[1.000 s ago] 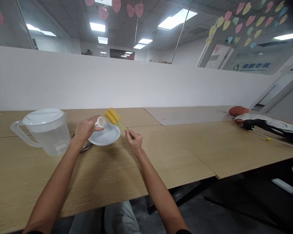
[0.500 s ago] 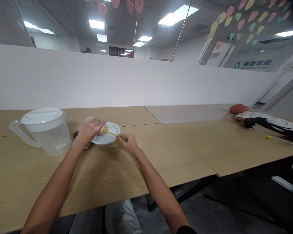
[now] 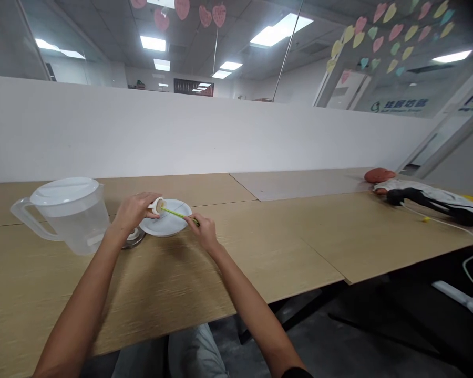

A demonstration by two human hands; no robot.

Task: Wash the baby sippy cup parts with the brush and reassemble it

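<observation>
My left hand (image 3: 133,211) is wrapped round a small white cup (image 3: 157,205), tilted on its side with its mouth toward the right. In my right hand (image 3: 203,229) is a thin green stick (image 3: 176,213), whose far end reaches the cup's mouth. A white plate (image 3: 165,226) lies on the table beneath the cup and the stick. Partly hidden by my left wrist, a round metal dish (image 3: 137,241) sits just left of the plate, with something white in it.
A clear lidded pitcher (image 3: 81,223) stands left of my left hand on the wooden table (image 3: 260,236). At the far right lie a reddish-brown ball (image 3: 379,175), a black and white bundle (image 3: 437,201) and a white cable (image 3: 449,226). A white wall (image 3: 220,136) runs behind.
My left hand has turned the cup so its mouth now shows, above the plate. The green stick has moved slightly left with my right hand. The whole view has shifted a little.
</observation>
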